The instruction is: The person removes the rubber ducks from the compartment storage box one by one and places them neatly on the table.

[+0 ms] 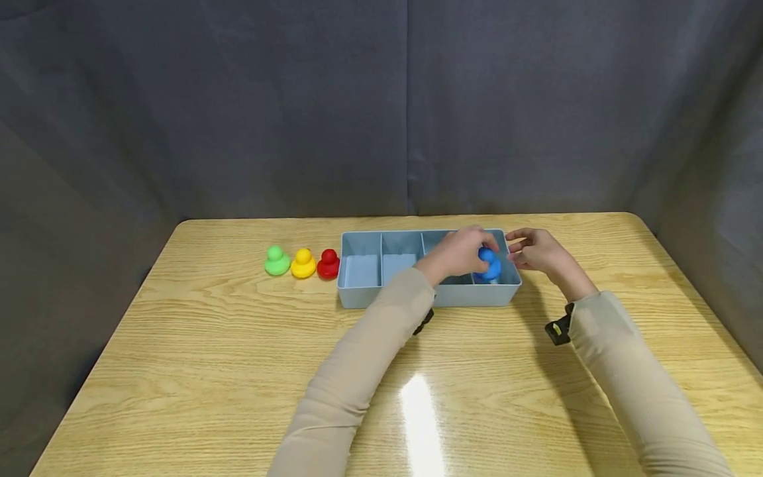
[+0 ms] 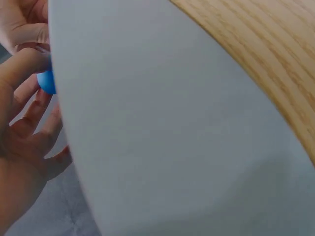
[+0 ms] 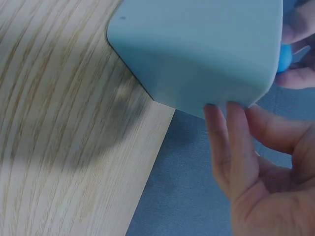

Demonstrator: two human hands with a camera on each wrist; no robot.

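Reading from the left, three toy ducks stand in a row on the wooden table [image 1: 179, 371], touching or nearly so: one green duck [image 1: 277, 261], one yellow duck [image 1: 303, 264] and one red duck [image 1: 328, 264], the red one just beside the left end of the grey-blue tray [image 1: 417, 297]. That single tray has four compartments in a line; the two on the left show bare floors, the third is mostly hidden behind a wrist, and the fourth, at the right end, has the one blue duck [image 1: 490, 263] in it or just above its floor. The left hand [image 1: 461, 252] reaches across and curls its fingers round the blue duck, so the step in hand looks like setting that duck into the rightmost compartment, or lifting it out; the pictures do not settle which. The right hand [image 1: 539, 252] sits at the tray's right end with fingers relaxed and lightly bent, its fingertips [image 3: 231, 115] at the end wall, steadying rather than gripping. I judge the next move needs the left hand's fingers to clear the compartment walls cleanly while the right keeps the tray from sliding. In all: four ducks, one of each colour, one tray, two hands.
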